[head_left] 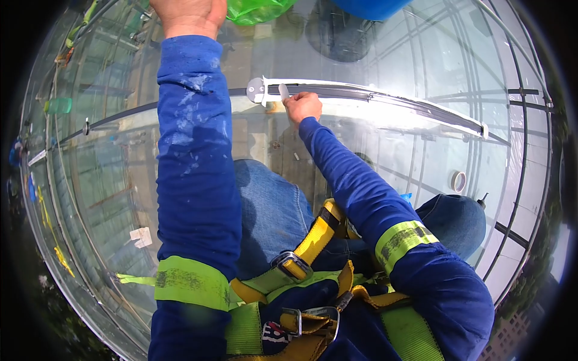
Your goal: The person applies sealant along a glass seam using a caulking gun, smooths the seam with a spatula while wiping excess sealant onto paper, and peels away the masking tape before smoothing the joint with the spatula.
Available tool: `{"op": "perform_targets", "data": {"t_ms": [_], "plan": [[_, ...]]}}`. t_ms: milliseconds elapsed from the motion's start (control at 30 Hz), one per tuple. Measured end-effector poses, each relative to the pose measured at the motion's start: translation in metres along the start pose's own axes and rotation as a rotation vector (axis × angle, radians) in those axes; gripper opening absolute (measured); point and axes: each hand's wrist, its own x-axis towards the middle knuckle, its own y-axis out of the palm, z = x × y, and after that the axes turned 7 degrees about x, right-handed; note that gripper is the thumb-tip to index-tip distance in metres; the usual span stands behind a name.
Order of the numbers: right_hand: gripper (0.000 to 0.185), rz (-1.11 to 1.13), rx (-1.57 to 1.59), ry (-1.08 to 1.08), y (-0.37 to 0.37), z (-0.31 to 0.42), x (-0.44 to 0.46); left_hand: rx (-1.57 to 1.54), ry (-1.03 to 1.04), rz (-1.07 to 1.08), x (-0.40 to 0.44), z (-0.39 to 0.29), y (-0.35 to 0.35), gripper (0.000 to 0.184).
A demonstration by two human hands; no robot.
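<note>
My right hand (303,109) is closed on a small spatula (283,91) with a flat, pale, rounded blade. The blade stands at the left end of a dark joint (346,93) between glass panels, close to a round metal disc (255,89) with screws. White masking tape (325,83) borders the joint, with a loose end near the disc. Stretched forward over the glass, my left hand (189,15) shows its wrist and palm base; the top edge cuts off its fingers. A green plastic bag (259,8) is just right of that hand.
I kneel on a glass roof (397,156). A blue bucket-like container (372,7) is at the top edge. A tape roll (459,181) lies at the right, and a paper scrap (141,237) at the left. Yellow harness straps (319,231) cross my lap. Metal rails edge the roof.
</note>
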Motion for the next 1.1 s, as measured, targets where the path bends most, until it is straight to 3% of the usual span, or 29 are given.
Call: {"op": "perform_targets", "data": {"t_ms": [167, 367, 667, 867, 967, 1100], "plan": [[0.017, -0.007, -0.010, -0.002, -0.011, -0.005, 0.006, -0.030, 0.057, 0.129, 0.006, 0.012, -0.003, 0.034], [0.018, -0.015, -0.004, -0.014, -0.028, -0.010, 0.010, 0.038, -0.012, 0.021, -0.010, 0.002, 0.029, 0.031], [0.020, -0.040, -0.032, -0.017, -0.048, -0.021, 0.022, 0.054, -0.010, 0.130, -0.002, 0.018, 0.030, 0.028], [0.023, -0.045, -0.056, -0.003, -0.070, -0.024, 0.027, 0.032, -0.013, 0.054, -0.008, 0.025, 0.052, 0.025], [0.022, -0.032, -0.063, -0.007, -0.080, -0.028, 0.030, -0.027, -0.084, 0.248, 0.010, 0.044, 0.032, 0.025], [0.024, -0.044, -0.066, 0.004, -0.093, -0.034, 0.037, 0.059, -0.039, 0.068, -0.012, 0.040, 0.067, 0.023]]}}
